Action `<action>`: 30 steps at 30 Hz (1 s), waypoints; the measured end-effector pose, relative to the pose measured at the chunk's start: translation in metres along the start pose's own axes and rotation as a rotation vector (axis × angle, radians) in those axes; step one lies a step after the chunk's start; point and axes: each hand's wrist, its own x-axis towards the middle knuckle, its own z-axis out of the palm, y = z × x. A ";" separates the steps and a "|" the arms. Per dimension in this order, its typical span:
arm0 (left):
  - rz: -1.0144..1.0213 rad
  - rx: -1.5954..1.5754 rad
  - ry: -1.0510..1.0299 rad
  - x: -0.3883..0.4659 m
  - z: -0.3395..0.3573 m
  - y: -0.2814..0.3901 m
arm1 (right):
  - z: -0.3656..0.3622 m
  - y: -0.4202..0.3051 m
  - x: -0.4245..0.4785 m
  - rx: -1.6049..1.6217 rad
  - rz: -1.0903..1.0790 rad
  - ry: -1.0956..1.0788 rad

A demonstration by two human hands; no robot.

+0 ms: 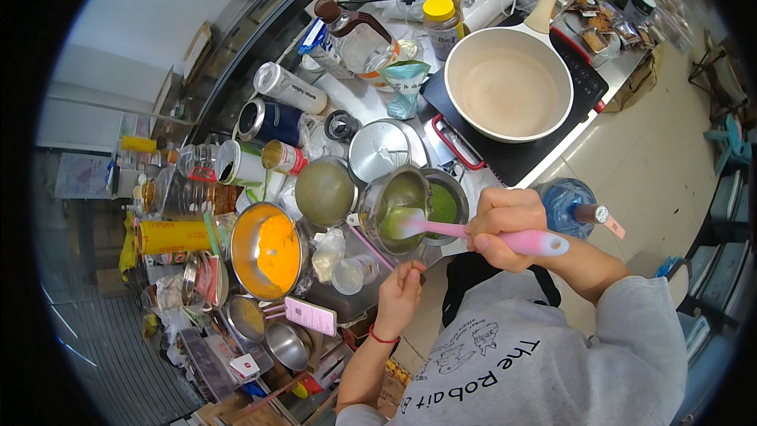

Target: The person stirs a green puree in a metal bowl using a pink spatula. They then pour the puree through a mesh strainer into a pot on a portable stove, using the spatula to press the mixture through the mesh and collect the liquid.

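My right hand point(508, 229) is closed around the handle of a pink silicone spatula point(452, 229). Its pale green-smeared head is inside a tilted bowl point(387, 186) coated with green paste. Partly behind it, a metal bowl holds bright green powder point(442, 204). My left hand point(403, 290), with a red cord at the wrist, has its thumb and fingers pinched together just below the tilted bowl. A thin pink rod point(372, 248) runs up to those fingers; whether they grip it cannot be told. Left of them stand a clear plastic cup point(349, 275) and a crumpled white bag point(328, 254).
A cream saucepan point(508, 86) stands on a black induction cooker point(532, 154) at upper right. A steel bowl of orange powder point(266, 251) is at left. A phone point(310, 316) lies near the front edge. Jars, bottles and lids crowd the back. A blue water jug point(562, 204) stands beside the counter.
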 end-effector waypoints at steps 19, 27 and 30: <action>0.211 0.248 0.247 0.031 0.023 -0.042 | -0.032 -0.002 -0.050 0.220 0.578 0.351; 0.192 0.004 0.244 0.031 0.033 -0.051 | -0.020 0.007 -0.063 0.434 0.638 0.622; 0.248 0.044 0.263 0.039 0.037 -0.052 | -0.018 0.003 -0.063 0.461 0.651 0.629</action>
